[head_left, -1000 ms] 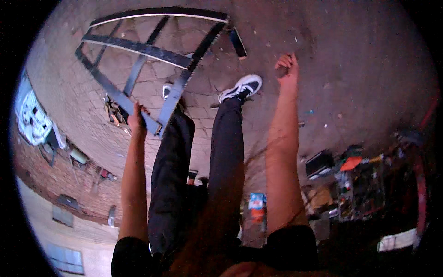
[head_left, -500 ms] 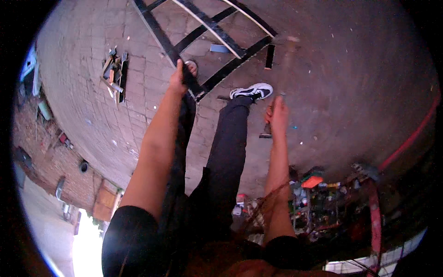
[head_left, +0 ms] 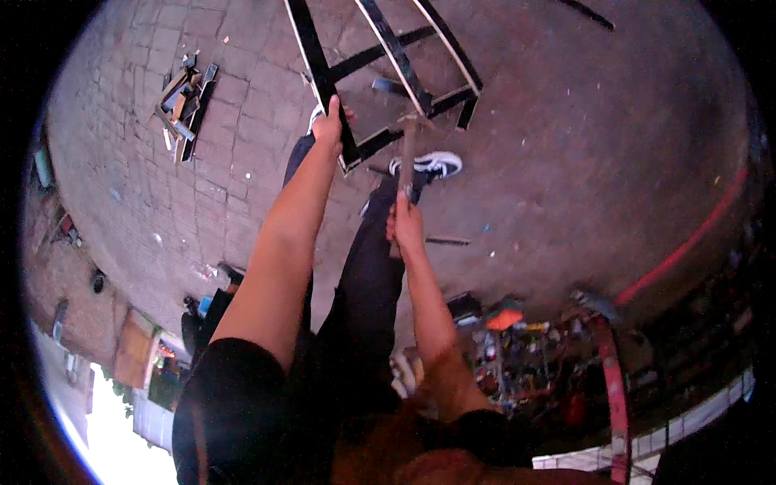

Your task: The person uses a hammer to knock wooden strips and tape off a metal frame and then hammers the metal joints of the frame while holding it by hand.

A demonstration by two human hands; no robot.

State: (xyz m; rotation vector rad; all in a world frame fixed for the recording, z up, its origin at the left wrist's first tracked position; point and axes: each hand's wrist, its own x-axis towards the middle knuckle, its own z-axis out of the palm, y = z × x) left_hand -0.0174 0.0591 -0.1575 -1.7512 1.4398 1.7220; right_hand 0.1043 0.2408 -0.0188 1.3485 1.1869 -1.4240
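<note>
My left hand (head_left: 328, 128) is closed around the left rail of a black wooden frame (head_left: 314, 58) with pale raw edges, close to the frame's near corner. The frame slants away over the paved ground, with several bars crossing it. In my right hand (head_left: 406, 226) is a hammer (head_left: 409, 153), gripped by its long handle. Its head lies in view over the frame's near crossbar; whether the two touch, I cannot tell. A short black piece (head_left: 466, 113) hangs off the frame's right corner. My shoe (head_left: 440, 165) is planted just right of the near corner.
Wood scraps (head_left: 181, 113) are heaped on the left. A bluish block (head_left: 390, 86) lies beneath the frame, and a thin strip (head_left: 449, 240) right of my right hand. Cluttered tools and parts (head_left: 525, 352) fill the lower right, beside a red bar (head_left: 614, 380).
My right hand has brought the hammer leftward, from right of the frame to over its near crossbar. The left hand keeps its hold on the rail while the view has shifted.
</note>
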